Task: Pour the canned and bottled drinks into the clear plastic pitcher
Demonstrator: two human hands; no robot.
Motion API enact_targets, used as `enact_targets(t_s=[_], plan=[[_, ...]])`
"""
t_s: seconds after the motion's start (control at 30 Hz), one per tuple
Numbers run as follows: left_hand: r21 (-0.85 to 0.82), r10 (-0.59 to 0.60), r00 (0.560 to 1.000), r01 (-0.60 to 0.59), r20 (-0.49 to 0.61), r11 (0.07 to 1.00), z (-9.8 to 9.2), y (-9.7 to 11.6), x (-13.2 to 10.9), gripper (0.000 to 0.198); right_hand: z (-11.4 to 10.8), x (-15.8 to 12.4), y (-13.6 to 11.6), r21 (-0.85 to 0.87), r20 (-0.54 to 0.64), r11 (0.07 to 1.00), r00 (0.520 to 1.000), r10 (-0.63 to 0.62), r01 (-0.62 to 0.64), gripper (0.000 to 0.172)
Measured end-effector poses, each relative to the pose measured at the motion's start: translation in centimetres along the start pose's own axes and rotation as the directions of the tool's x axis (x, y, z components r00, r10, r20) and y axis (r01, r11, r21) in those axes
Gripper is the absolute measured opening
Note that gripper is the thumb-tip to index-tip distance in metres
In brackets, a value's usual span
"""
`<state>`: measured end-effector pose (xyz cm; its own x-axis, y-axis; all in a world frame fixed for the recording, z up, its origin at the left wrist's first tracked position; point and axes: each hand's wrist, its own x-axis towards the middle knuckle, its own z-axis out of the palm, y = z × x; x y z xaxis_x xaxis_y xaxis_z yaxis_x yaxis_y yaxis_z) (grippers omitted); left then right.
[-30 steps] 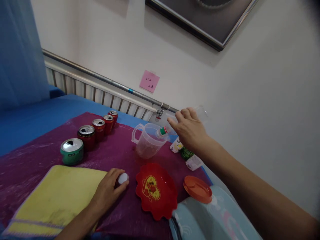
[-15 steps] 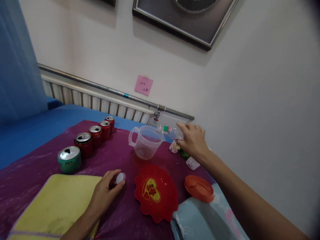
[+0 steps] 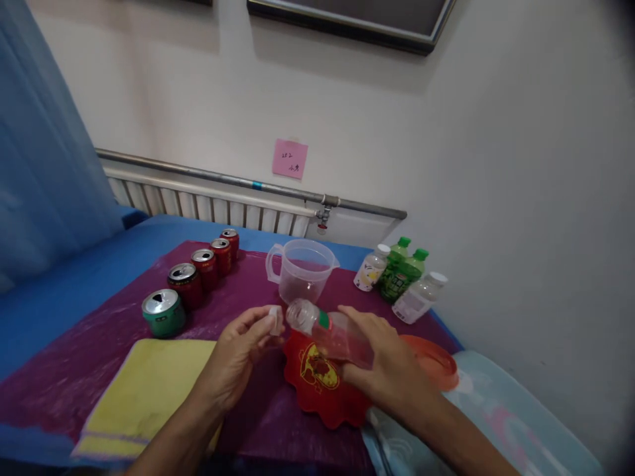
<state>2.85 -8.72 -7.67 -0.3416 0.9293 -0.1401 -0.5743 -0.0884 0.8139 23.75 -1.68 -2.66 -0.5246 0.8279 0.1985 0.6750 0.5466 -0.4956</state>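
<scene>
the left hand (image 3: 243, 347) has thumb and fingers closed in a pinch on a small white cap (image 3: 275, 320), while the right hand (image 3: 389, 357) is curled round the body of a clear bottle (image 3: 340, 336), opened only as wide as its girth. the bottle is held tilted above the red dish (image 3: 332, 400), its uncapped mouth pointing towards ten o'clock; the cap is just beside that mouth, at nine o'clock from it, apart from it. the step in hand appears to be bringing cap and neck together. to do it well, the right hand would best tip the mouth more upright and hold steady, gripping lightly, since thin plastic may buckle. the left hand should square the cap's open side to the rim before turning, so the threads do not cross. whether liquid remains inside cannot be told. the clear jug (image 3: 302, 287), at twelve o'clock from the bottle's mouth, sits close enough to be knocked, so the wrists are better kept towards six o'clock.
</scene>
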Motion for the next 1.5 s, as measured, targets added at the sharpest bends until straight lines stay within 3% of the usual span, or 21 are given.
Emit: enact_targets(t_s=[0.23, 0.4, 0.53, 0.7, 0.93, 1.07, 1.17, 1.33, 1.5], plan=[[0.227, 0.151, 0.988, -0.152, 0.023, 0.962, 0.4, -0.2, -0.7, 0.031, 1.8, -0.8, 0.4, -0.189, 0.004, 0.973, 0.991, -0.134, 0.132, 0.067], [0.354, 0.183, 0.98, -0.199, 0.079, 0.914, -0.4, 0.5, -0.5, 0.03, 2.8, -1.3, 0.8, -0.229, -0.031, 0.954, 0.978, -0.206, 0.193, 0.065], [0.414, 0.161, 0.98, -0.195, 0.116, 0.889, -1.0, 1.2, -0.3, 0.029, 3.6, -1.5, 0.5, -0.202, -0.022, 0.964, 0.983, -0.183, 0.175, 0.069], [0.425, 0.156, 0.981, -0.191, 0.115, 0.885, -1.2, 1.8, -0.3, 0.03, 4.2, -1.6, -0.6, -0.07, 0.026, 0.994, 0.996, -0.08, 0.081, 0.071], [0.315, 0.198, 0.977, -0.212, 0.078, 0.925, -1.7, 1.0, -0.7, 0.067, 4.9, -1.2, -1.9, 0.262, 0.026, 0.961, 0.996, 0.083, -0.087, 0.069], [0.393, 0.023, 0.987, -0.084, 0.157, 0.916, -1.8, -0.4, -1.6, 0.067, 5.6, -1.0, -2.5, 0.518, 0.013, 0.845, 0.988, 0.151, -0.136, 0.072], [0.469, -0.075, 0.963, -0.058, 0.26, 0.881, -1.3, -1.2, -2.2, 0.065, 6.3, -0.9, -2.8, 0.65, 0.028, 0.746, 0.986, 0.164, -0.143, 0.075], [0.52, 0.006, 0.968, -0.139, 0.25, 0.843, -1.5, -1.6, -1.9, 0.071, 7.8, -0.8, -2.7, 0.683, 0.032, 0.722, 0.992, 0.119, -0.108, 0.075], [0.503, -0.034, 0.957, -0.121, 0.287, 0.856, -2.2, -1.1, -1.0, 0.066, 8.4, -0.6, -2.5, 0.674, 0.007, 0.737, 0.998, 0.063, -0.051, 0.081]])
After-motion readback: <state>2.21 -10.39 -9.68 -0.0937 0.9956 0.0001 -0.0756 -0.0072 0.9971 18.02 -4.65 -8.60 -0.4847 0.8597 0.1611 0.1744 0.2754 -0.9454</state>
